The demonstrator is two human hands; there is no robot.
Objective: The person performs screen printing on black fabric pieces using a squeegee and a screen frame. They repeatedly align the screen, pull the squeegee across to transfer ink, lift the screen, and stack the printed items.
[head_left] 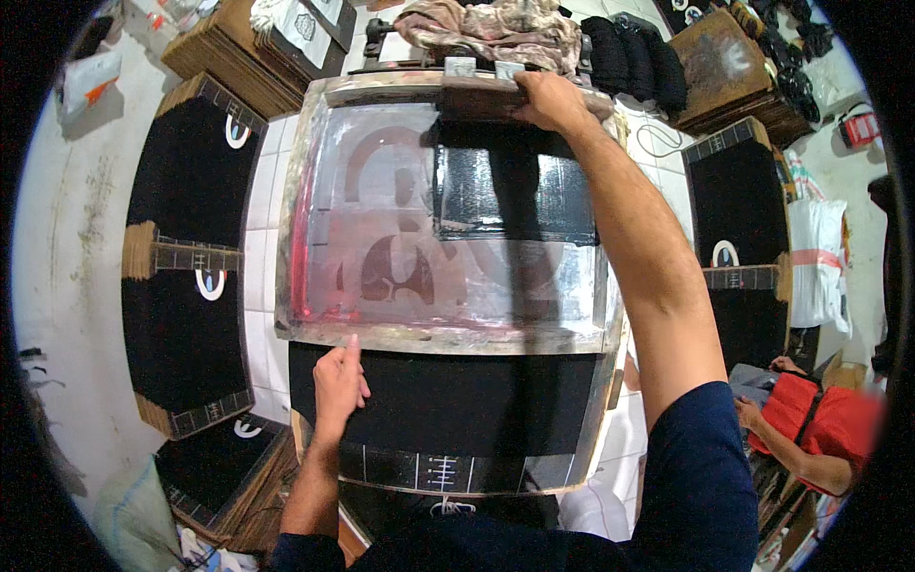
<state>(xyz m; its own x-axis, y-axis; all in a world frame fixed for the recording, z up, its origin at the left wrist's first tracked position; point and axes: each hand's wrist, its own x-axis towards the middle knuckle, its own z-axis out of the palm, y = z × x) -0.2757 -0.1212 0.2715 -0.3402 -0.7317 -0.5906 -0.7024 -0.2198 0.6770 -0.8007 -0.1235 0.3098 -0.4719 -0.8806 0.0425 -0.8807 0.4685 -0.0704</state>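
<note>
In front of me lies a screen printing frame (448, 336) with a pale mesh that carries large curved shapes. A dark, glossy band of ink (486, 195) covers the upper right part of the mesh. My right hand (555, 101) reaches to the frame's far edge and grips a squeegee (477, 98) with a brown wooden handle. My left hand (340, 386) hovers by the near left edge, loosely open, with one finger extended toward the frame and nothing held. Under the frame, black fabric (448, 396) lies on a board, its near part showing.
Boards with black printed fabric (186, 334) stand on the left, and more fabric boards (734, 200) on the right. Crumpled patterned cloth (486, 29) lies behind the frame's metal hinge clamps (459, 67). Another person in red (801, 419) is at the lower right.
</note>
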